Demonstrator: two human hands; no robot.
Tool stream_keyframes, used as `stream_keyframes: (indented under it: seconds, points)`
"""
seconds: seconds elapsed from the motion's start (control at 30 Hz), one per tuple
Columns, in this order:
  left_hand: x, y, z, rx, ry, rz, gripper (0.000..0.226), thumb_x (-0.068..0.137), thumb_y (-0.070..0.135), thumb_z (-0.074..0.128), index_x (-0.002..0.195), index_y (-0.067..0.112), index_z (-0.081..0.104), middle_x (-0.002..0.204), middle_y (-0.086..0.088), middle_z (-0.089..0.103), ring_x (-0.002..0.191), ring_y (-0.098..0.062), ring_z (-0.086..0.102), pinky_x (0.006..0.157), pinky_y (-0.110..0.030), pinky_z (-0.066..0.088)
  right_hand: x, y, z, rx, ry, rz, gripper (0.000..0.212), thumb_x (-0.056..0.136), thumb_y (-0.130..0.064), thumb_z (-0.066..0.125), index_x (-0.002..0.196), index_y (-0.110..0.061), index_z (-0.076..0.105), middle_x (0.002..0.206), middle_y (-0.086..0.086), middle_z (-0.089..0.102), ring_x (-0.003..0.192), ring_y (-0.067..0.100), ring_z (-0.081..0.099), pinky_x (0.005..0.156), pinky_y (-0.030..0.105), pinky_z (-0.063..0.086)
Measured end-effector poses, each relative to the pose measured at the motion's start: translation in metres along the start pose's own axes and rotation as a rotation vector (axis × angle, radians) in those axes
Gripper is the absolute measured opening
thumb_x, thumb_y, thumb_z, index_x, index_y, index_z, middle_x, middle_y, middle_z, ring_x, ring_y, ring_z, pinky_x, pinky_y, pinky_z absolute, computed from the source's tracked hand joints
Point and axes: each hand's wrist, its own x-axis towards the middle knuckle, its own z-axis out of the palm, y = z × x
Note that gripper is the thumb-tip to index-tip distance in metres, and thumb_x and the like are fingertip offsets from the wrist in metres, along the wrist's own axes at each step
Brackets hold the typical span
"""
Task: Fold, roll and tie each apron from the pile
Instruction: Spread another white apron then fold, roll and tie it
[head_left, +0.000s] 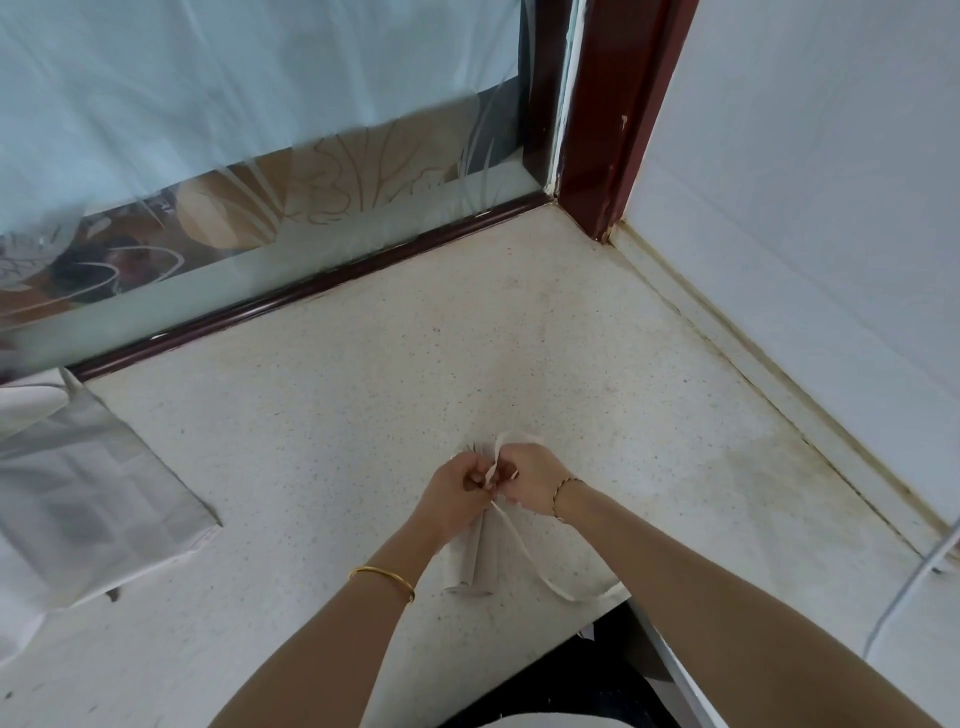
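Tabletop (363, 395): pale, speckled, running into a corner of glass panel and wall; everything sits on it.
Pile (78, 493): grey-white aprons lying flat at the far left of the tabletop, well apart from the hands and waiting their turn.
Rolled apron (475, 558): a slim beige roll lying on the tabletop near its front edge, one end toward the person, the other tucked under both hands. It looks like light, soft cloth, limp rather than stiff, and liable to spring loose if let go, so the hold belongs at the middle of the roll where the tie crosses.
Strap (524, 551): a thin, floppy tape, looping from the hands down across the tabletop to its front edge; a short loop also pokes up above the right hand. It looks easy to pinch but apt to slip unless kept taut.
Left hand (457, 486): curled over the top of the roll, fingers bent inward and pressed together, seemingly pinching the strap against the cloth.
Right hand (527, 480): touching the left, fingers closed in a pinch on the strap; the exact fingertip contact is hidden.
Step, I'd judge: the knot is being made.
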Motion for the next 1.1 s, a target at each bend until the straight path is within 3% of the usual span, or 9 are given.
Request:
stream_keyframes:
  seconds: [0.1, 0.2, 0.33, 0.47, 0.63, 0.77, 0.83, 0.97, 1.1]
  points:
    - [-0.002, -0.003, 0.0, 0.028, 0.025, 0.047, 0.01, 0.08, 0.003, 0.066, 0.079, 0.01, 0.059, 0.073, 0.003, 0.053, 0.069, -0.01, 0.046, 0.069, -0.022, 0.04, 0.0, 0.004, 0.009, 0.047, 0.041, 0.002, 0.016, 0.086, -0.001, 0.056, 0.098, 0.001, 0.066, 0.093, 0.017, 0.065, 0.076, 0.022, 0.059, 0.061, 0.021, 0.047]
    - [-0.002, -0.004, 0.004, 0.098, 0.081, 0.08, 0.022, 0.08, 0.004, 0.065, 0.072, 0.021, 0.054, 0.072, 0.006, 0.054, 0.068, -0.008, 0.047, 0.066, -0.018, 0.04, 0.004, 0.009, 0.014, 0.093, 0.087, -0.003, 0.014, 0.086, -0.004, 0.06, 0.097, 0.001, 0.067, 0.096, 0.016, 0.068, 0.085, 0.026, 0.064, 0.074, 0.028, 0.053]
    - [-0.001, -0.006, 0.009, 0.266, 0.217, 0.127, 0.019, 0.075, -0.005, 0.057, 0.073, 0.014, 0.058, 0.076, 0.002, 0.056, 0.071, -0.011, 0.051, 0.06, -0.016, 0.04, 0.006, 0.01, 0.015, 0.105, 0.083, 0.028, 0.011, 0.083, -0.008, 0.063, 0.074, -0.013, 0.058, 0.077, 0.001, 0.057, 0.075, 0.014, 0.052, 0.06, 0.015, 0.041]
    - [0.0, -0.012, 0.016, 0.332, 0.261, 0.162, 0.017, 0.077, -0.007, 0.052, 0.077, 0.009, 0.058, 0.088, 0.002, 0.05, 0.08, -0.015, 0.049, 0.067, -0.02, 0.044, 0.009, 0.012, 0.016, 0.15, 0.081, 0.073, 0.022, 0.082, -0.008, 0.06, 0.063, -0.016, 0.052, 0.071, 0.001, 0.056, 0.068, 0.016, 0.054, 0.063, 0.026, 0.047]
    - [-0.002, -0.01, 0.017, 0.191, 0.279, 0.158, 0.014, 0.086, -0.008, 0.043, 0.082, -0.004, 0.055, 0.089, 0.001, 0.046, 0.074, -0.004, 0.048, 0.059, -0.017, 0.048, 0.008, 0.012, 0.014, 0.304, 0.078, 0.028, 0.005, 0.092, -0.008, 0.054, 0.09, -0.011, 0.056, 0.071, -0.001, 0.058, 0.057, 0.007, 0.056, 0.047, 0.011, 0.043]
    - [-0.002, -0.009, 0.015, 0.19, 0.278, 0.178, 0.013, 0.085, -0.009, 0.047, 0.08, 0.001, 0.054, 0.088, 0.003, 0.046, 0.074, -0.003, 0.048, 0.06, -0.016, 0.048, 0.009, 0.016, 0.016, 0.307, 0.064, -0.009, 0.015, 0.089, -0.002, 0.054, 0.102, -0.004, 0.062, 0.075, 0.0, 0.058, 0.066, 0.013, 0.058, 0.061, 0.02, 0.053]
    - [-0.003, -0.009, 0.013, 0.202, 0.275, 0.195, 0.014, 0.081, -0.011, 0.052, 0.078, 0.002, 0.055, 0.087, 0.003, 0.047, 0.076, -0.008, 0.047, 0.064, -0.013, 0.045, 0.01, 0.021, 0.017, 0.266, 0.067, -0.017, 0.016, 0.087, -0.004, 0.058, 0.101, -0.004, 0.065, 0.08, 0.004, 0.06, 0.073, 0.017, 0.06, 0.07, 0.026, 0.055]
    - [-0.005, -0.008, 0.011, 0.156, 0.263, 0.189, 0.01, 0.079, -0.01, 0.058, 0.078, 0.0, 0.058, 0.084, -0.005, 0.053, 0.072, -0.007, 0.047, 0.063, -0.009, 0.042, 0.012, 0.026, 0.018, 0.303, 0.074, 0.002, 0.014, 0.084, -0.004, 0.066, 0.097, -0.001, 0.068, 0.083, 0.005, 0.064, 0.07, 0.009, 0.059, 0.059, 0.008, 0.044]
    - [-0.009, -0.014, 0.004, 0.071, 0.305, 0.166, 0.017, 0.077, 0.0, 0.068, 0.072, 0.016, 0.067, 0.081, 0.004, 0.062, 0.078, -0.007, 0.056, 0.067, -0.01, 0.042, 0.015, 0.025, 0.015, 0.259, 0.078, 0.011, 0.008, 0.088, -0.009, 0.062, 0.095, -0.005, 0.062, 0.087, 0.008, 0.064, 0.075, 0.015, 0.061, 0.06, 0.013, 0.045]
